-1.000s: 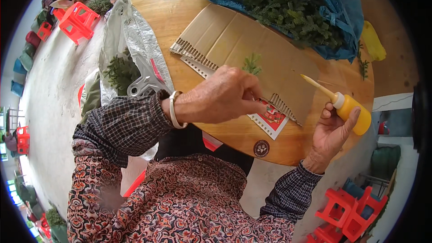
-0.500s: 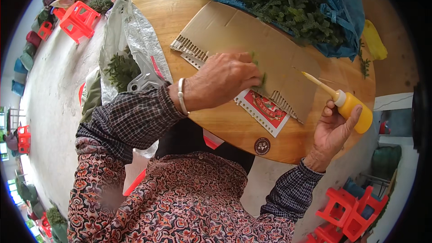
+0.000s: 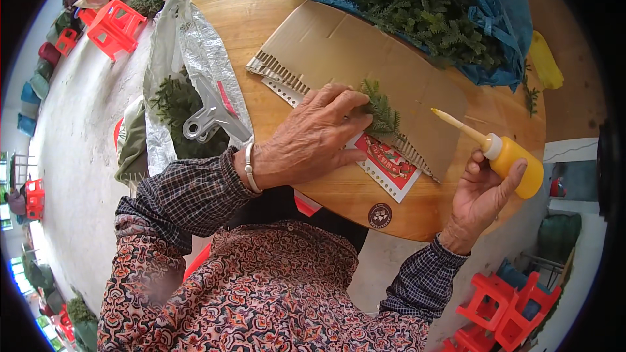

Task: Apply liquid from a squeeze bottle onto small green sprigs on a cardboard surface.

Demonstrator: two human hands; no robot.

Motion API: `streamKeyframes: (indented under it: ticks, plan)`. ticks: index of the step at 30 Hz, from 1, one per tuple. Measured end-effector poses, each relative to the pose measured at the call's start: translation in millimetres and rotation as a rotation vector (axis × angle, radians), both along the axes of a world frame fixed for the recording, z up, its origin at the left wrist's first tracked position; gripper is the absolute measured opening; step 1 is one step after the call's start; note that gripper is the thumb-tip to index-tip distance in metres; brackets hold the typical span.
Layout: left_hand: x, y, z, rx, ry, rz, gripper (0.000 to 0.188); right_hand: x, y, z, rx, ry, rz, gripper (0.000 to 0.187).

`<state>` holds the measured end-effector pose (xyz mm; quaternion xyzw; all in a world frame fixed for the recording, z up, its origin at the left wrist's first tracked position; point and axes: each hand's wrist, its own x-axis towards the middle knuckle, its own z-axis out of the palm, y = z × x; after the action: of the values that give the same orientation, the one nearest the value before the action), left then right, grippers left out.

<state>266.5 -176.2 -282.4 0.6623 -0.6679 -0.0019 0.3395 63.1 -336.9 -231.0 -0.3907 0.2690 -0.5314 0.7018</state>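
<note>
My left hand (image 3: 313,133) is over the near left part of a flat cardboard sheet (image 3: 332,42), back of the hand up. Its fingers are curled against a small green fir sprig (image 3: 383,114), and the fingertips at the sprig's stem are partly hidden. In my right hand (image 3: 479,199), at the table's right side, is a yellow squeeze bottle (image 3: 518,166). Its long pale nozzle points up and left toward the cardboard, apart from the sprig. A red and white printed card (image 3: 391,163) with a perforated edge shows from under the cardboard.
A blue bag (image 3: 518,19) full of fir sprigs (image 3: 424,13) stands at the table's far right. A silvery sack (image 3: 199,45) with greenery and a large metal clip (image 3: 208,114) hang at the left edge. Red plastic stools (image 3: 114,29) stand on the floor.
The blurred left hand has slowed and turned its back upward, and the fir sprig shows clearly at its fingers. The squeeze bottle in my right hand has moved slightly.
</note>
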Motion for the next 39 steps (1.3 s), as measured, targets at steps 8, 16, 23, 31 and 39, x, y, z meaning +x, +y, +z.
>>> streamKeyframes:
  ticks: [8, 16, 23, 31, 39]
  plan:
    - [6.3, 0.3, -11.8, -0.025, 0.014, -0.005, 0.038, 30.3, 30.0, -7.7, -0.186, 0.143, 0.072, 0.041]
    - [19.6, 6.1, -14.6, 0.0, 0.064, -0.004, 0.036, 60.3, 43.9, -16.1, -0.29, 0.217, 0.082, 0.036]
    - [27.3, 9.4, -26.7, -0.116, 0.035, 0.021, 0.03, 69.4, 50.7, -22.0, -0.292, 0.229, 0.087, 0.035]
    - [29.8, 11.7, -32.6, -0.118, 0.046, 0.026, 0.029, 65.9, 56.9, -26.3, -0.269, 0.253, 0.07, 0.042]
    - [34.3, 10.1, -33.4, -0.124, 0.051, 0.02, 0.029, 58.4, 59.5, -32.2, -0.302, 0.205, 0.057, 0.045]
